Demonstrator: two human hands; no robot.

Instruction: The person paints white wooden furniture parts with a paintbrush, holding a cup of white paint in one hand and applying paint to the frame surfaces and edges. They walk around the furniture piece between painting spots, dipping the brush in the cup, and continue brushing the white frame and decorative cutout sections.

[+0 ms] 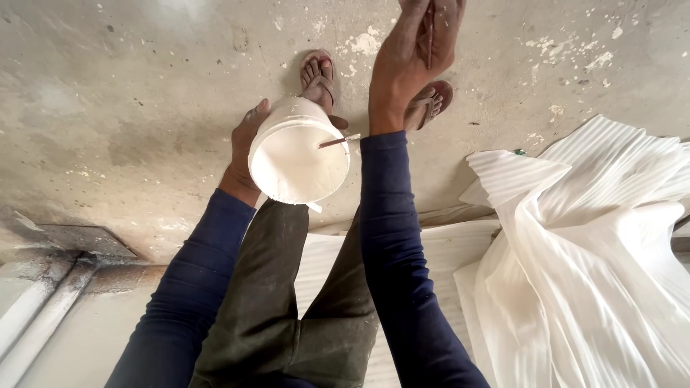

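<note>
Here, seen from the head camera looking straight down: left hand (244,147) wrapped around the side of a white bucket (298,154), fingers curled behind its wall, holding it tilted so the open mouth faces up toward the camera. Filled with smooth white paste. Resting on the bucket's right rim, a thin stick (339,141) with a pale smeared tip, poking out past the edge. Just right of the bucket and higher, right hand (413,54) raised, fingers closed narrowly around a slim reddish-brown handle (430,32) that runs out of the top edge; what sits at its end cannot be told. Both forearms in dark blue sleeves (388,237). Below the bucket, olive-green trousers (266,302). Above and behind the bucket, two feet in brown sandals (320,75) standing on a stained grey concrete floor (144,86). Well to the right of the bucket, crumpled white ribbed sheeting (589,251) heaped on the floor. Far lower left of the bucket, a pale pipe (36,309) along the floor edge
</note>
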